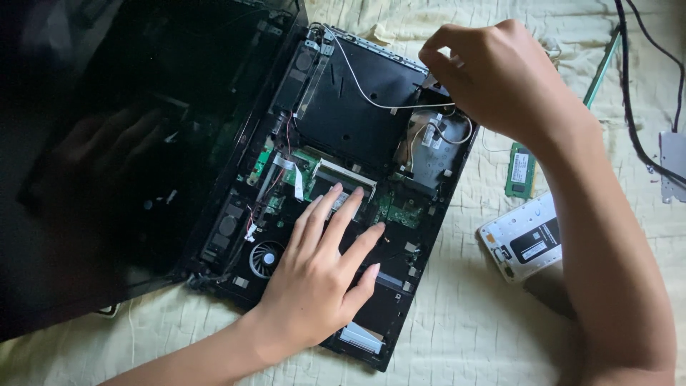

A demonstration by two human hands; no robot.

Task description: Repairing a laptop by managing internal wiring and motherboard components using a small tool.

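Black plastic opened laptop base [343, 114], circuit boards and round cooling fan [266, 258] exposed, flat on pale yellow quilted cloth [464, 322]. Left hand [321, 275] open, palm down, fingers spread across lower boards. Right hand [493, 75] curled, fingertips pinched at upper right corner beside thin white cable [371, 96]; object gripped not discernible. Green memory module [521, 170] and white rectangular drive [522, 239] lying on cloth, just right of base.

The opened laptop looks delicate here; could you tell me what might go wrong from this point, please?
1. The right hand pinches at the far corner where the thin white wire runs; a tug could strain it.
2. The left hand presses flat on the bare circuit board, which may flex.
3. The loose memory stick lies on the soft quilt close to the right forearm and could get knocked.
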